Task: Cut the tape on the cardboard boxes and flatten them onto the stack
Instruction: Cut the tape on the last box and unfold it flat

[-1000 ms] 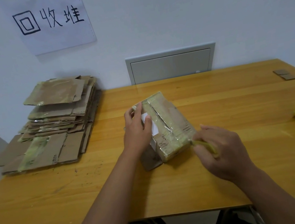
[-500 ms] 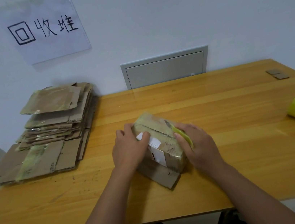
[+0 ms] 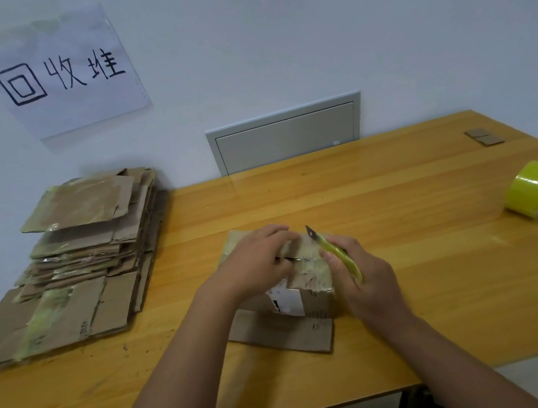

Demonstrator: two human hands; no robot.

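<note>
Wooden table (image 3: 413,304) bore a taped box (image 3: 309,277); left hand (image 3: 255,264) pressed its top, fingers curled at the seam, right hand (image 3: 364,280) gripping a cutter (image 3: 334,251).

Head view; looks down, close.
</note>
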